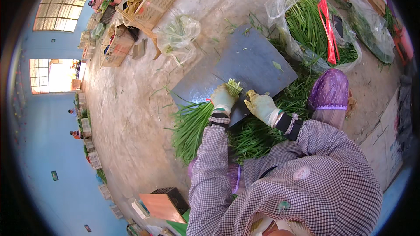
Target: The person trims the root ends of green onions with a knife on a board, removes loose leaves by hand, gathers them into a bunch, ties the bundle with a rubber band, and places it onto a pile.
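My left hand (223, 97), in a pale glove, is closed around a bundle of green chives (192, 124). The pale cut stem ends (234, 86) stick out past its fingers, and the long leaves hang to the left. A small bit of red shows beside the grip. My right hand (260, 106), also gloved, is just right of the stem ends, fingers bent and slightly apart, with nothing visible in them. Beneath both hands lies a dark grey board (258, 57). Loose chives (258, 137) spread between the board and my lap.
A clear plastic bag (280, 15) of chives stands at the upper right, with red strips (326, 30) on top. Another filled bag (372, 30) lies beyond it. A crumpled clear bag (178, 37) and crates (155, 4) are at the upper left. A brown-topped box (162, 207) stands lower left.
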{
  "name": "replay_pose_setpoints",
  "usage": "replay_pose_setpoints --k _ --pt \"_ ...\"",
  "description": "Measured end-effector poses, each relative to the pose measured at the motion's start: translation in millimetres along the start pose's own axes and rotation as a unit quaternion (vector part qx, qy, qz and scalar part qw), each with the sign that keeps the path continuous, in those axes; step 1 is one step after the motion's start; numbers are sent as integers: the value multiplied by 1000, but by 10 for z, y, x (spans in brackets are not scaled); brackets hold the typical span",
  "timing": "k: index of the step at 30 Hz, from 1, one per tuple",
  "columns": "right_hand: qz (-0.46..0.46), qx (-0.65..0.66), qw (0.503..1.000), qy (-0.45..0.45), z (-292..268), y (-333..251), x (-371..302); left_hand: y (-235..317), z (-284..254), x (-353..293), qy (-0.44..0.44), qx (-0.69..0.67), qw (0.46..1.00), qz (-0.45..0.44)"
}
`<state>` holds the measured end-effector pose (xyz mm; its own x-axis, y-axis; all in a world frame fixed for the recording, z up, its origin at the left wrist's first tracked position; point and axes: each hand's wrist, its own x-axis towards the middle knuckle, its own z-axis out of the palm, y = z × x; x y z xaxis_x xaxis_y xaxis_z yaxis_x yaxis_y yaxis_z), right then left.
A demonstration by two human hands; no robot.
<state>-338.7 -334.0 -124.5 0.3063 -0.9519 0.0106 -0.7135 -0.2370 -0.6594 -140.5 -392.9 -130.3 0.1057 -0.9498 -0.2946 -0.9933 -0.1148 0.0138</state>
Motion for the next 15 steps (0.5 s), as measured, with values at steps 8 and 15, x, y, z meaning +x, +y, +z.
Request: replay_pose_setpoints --k 8,15 --pt "5 54 997 -49 -1 -83 398 7 29 40 -8 14 1000 -19" --pt "82 -4 978 -194 -166 -38 418 27 22 16 21 24 999 13"
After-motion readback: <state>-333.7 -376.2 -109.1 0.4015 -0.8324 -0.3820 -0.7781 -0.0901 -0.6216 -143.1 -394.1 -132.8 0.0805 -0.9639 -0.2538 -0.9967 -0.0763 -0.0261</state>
